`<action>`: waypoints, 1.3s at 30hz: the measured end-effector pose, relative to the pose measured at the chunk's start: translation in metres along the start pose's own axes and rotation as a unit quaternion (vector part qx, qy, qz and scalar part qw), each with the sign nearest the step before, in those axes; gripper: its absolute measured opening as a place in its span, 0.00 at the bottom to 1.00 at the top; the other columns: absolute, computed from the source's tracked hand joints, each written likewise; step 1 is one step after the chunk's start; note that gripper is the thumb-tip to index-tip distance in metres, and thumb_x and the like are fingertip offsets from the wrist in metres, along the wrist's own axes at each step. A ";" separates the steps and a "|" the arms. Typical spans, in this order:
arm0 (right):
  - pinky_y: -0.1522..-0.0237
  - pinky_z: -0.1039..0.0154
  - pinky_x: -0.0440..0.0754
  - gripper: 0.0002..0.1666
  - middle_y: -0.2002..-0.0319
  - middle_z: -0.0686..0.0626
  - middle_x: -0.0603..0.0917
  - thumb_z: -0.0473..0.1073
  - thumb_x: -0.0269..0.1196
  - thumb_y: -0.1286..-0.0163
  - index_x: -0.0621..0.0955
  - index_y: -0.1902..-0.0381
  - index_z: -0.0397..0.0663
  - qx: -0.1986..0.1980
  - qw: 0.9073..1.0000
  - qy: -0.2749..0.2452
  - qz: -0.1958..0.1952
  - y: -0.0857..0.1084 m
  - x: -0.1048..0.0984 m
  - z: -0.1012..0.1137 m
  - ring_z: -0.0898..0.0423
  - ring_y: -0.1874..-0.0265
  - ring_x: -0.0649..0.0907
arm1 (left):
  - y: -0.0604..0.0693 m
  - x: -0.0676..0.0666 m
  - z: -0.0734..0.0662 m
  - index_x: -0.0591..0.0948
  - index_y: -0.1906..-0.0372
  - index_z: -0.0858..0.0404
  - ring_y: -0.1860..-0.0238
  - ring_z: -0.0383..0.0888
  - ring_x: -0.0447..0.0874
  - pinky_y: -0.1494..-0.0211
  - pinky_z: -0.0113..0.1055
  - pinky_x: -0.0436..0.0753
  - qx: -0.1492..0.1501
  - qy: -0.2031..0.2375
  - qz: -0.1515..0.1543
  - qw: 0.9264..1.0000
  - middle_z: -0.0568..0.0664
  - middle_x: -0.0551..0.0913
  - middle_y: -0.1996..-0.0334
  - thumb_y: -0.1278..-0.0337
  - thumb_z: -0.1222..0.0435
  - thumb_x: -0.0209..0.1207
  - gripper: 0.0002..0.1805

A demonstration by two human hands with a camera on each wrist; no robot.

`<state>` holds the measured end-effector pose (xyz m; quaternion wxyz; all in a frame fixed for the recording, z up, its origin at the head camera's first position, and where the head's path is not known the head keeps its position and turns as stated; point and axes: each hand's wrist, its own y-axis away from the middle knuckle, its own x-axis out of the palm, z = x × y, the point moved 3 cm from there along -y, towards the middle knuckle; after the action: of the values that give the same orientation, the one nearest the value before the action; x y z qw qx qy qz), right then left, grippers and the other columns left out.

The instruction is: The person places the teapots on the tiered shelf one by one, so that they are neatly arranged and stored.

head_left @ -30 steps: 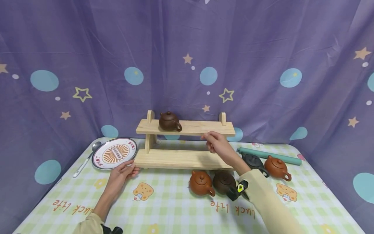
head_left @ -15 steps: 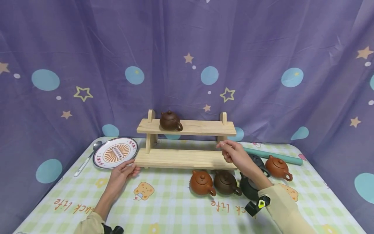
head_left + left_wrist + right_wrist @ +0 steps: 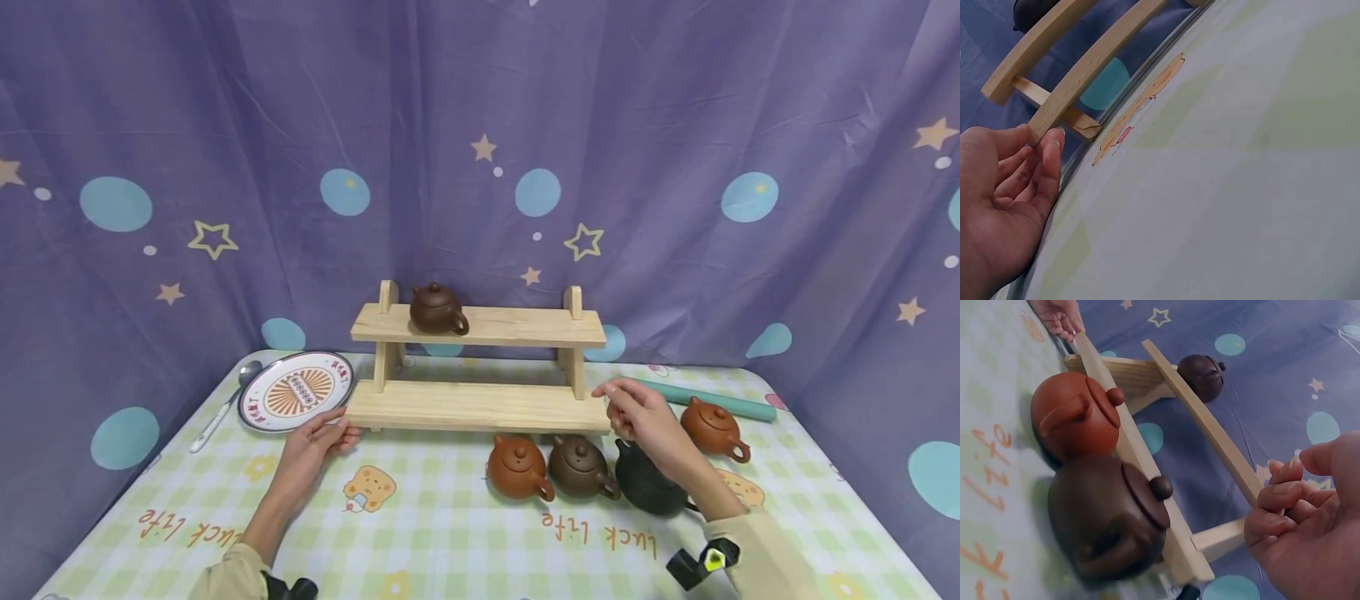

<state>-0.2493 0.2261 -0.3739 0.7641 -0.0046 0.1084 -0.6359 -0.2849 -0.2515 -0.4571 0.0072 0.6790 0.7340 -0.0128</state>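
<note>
A two-tier wooden display shelf (image 3: pixel 465 406) stands at the table's back, a dark brown teapot (image 3: pixel 435 310) on its upper board. My left hand (image 3: pixel 315 442) pinches the lower board's left end; thumb and fingertips meet the wood (image 3: pixel 1079 78) in the left wrist view. Beside the same board's right end is my right hand (image 3: pixel 648 425), fingers loosely curled around nothing; whether it touches the wood I cannot tell. Before the shelf sit an orange teapot (image 3: pixel 519 469) and a brown teapot (image 3: pixel 581 469). A black teapot (image 3: pixel 647 482) lies below my right hand, partly covered by it.
At the right, another orange teapot (image 3: pixel 712 429) sits in front of a teal rod (image 3: pixel 712 399). A patterned plate (image 3: pixel 307 392) lies left of the shelf, with a spoon (image 3: pixel 223 412) beside it. A purple curtain (image 3: pixel 480 100) hangs behind the table.
My right hand has moved right and down, from before the upper board to beside the lower board's right end. The left hand stays at the shelf's left corner.
</note>
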 end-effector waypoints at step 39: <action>0.74 0.51 0.57 0.17 0.76 0.51 0.68 0.46 0.49 0.14 0.81 0.51 0.41 0.042 0.994 0.023 -0.095 0.090 -0.077 -0.043 0.52 0.80 0.65 | -0.001 0.000 0.001 0.65 0.27 0.76 0.59 0.36 0.88 0.51 0.29 0.84 -0.013 -0.014 -0.010 1.000 0.53 0.88 0.57 0.19 0.67 0.51 0.26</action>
<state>-0.1823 0.3240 -0.4169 0.6970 0.0321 0.0985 -0.7096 -0.2859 -0.2521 -0.4578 0.0265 0.6711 0.7408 -0.0128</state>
